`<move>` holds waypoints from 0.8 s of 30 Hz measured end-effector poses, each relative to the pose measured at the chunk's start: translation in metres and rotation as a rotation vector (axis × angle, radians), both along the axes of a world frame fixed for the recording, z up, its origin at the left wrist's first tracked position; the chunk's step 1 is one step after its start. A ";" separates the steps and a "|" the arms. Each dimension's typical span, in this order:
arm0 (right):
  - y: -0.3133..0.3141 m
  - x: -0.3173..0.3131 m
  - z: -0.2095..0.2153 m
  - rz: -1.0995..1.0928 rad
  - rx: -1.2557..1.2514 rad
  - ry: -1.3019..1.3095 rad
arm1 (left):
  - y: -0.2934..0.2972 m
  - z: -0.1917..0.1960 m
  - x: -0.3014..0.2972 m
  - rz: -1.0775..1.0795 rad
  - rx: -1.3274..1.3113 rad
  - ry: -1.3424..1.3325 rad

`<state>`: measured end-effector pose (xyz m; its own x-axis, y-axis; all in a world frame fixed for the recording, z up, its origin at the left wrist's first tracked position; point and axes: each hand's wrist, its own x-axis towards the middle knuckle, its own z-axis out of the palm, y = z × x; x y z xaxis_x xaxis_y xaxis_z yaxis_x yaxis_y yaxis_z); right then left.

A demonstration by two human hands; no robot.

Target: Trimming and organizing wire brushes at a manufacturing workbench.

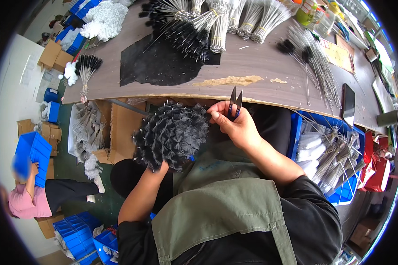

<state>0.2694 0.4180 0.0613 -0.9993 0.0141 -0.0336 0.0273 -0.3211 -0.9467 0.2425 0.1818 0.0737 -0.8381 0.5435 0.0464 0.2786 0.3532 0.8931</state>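
Observation:
A thick bundle of black-bristled wire brushes (172, 132) is held over my lap, its round heads facing up. My left hand (162, 168) grips it from below; the bristles hide most of the fingers. Small dark-handled scissors (234, 106) sit in my right hand (239, 126), blades pointing away from me and slightly apart. The thumb and index finger of that hand pinch together at the bundle's right edge. Whatever is between those fingertips is too small to make out.
Tied bundles of wire brushes (269, 20) and a black sheet (159, 66) lie on the table (261, 59). Loose brushes and a phone (348, 104) are at its right. A blue crate (340, 194) stands at my right. On the left, a person in pink (33, 198) holds a blue bin (35, 154).

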 end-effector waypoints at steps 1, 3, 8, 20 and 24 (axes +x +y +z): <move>0.003 0.000 0.004 0.019 -0.032 -0.028 | 0.001 0.002 0.000 0.011 -0.003 -0.011; 0.007 0.000 0.006 0.016 -0.017 -0.046 | 0.003 0.005 0.001 0.032 -0.010 -0.031; 0.011 -0.004 0.009 0.056 -0.133 -0.171 | -0.012 0.002 0.002 0.178 -0.128 0.322; 0.012 -0.020 0.022 0.108 0.614 -0.058 | -0.016 0.005 0.002 0.257 -0.174 0.780; 0.013 -0.020 0.015 0.143 0.490 0.035 | -0.030 -0.007 0.009 0.353 -0.291 0.488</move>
